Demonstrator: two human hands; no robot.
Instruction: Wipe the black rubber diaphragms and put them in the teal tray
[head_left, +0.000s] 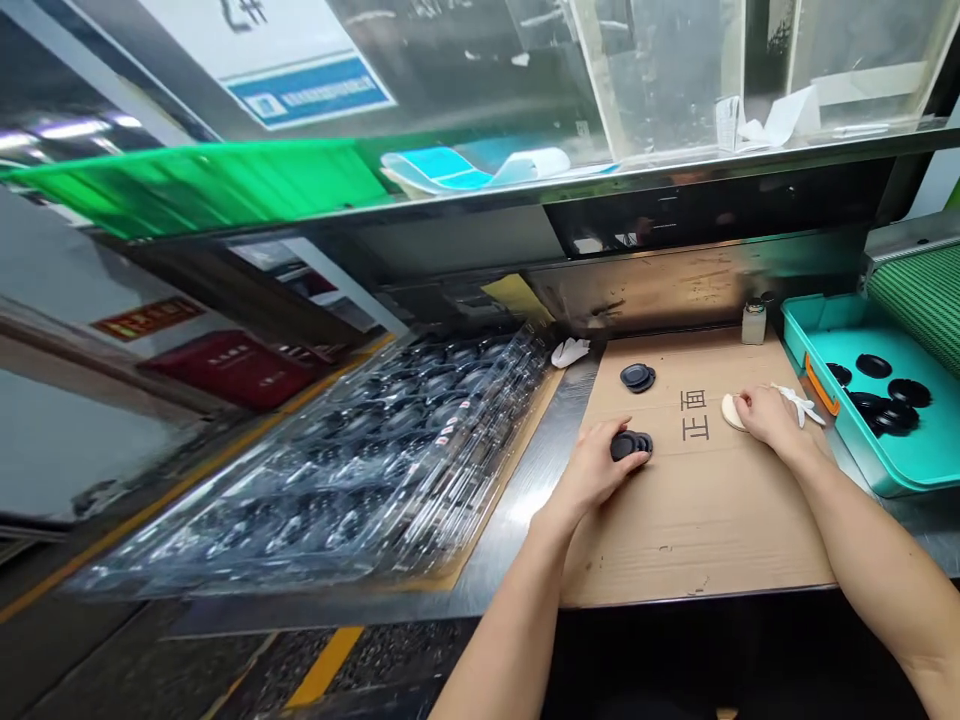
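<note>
On the brown cardboard sheet (697,520), my left hand (600,462) has its fingers closed round a few small black round parts (631,446). More black round parts (637,377) lie stacked just beyond it. Over to the right, my right hand (766,415) pinches a cream-coloured round pad (733,411), which is on or just above the cardboard. White crumpled material (801,404) lies beside that hand, partly hidden by it.
A teal tray (930,475) at the right holds several black discs (902,392). Stacked clear plastic trays (322,480) fill the left. A small bottle (754,323) stands at the back; white tissue (571,352) lies left of the cardboard. A green bin (225,185) sits on the shelf above.
</note>
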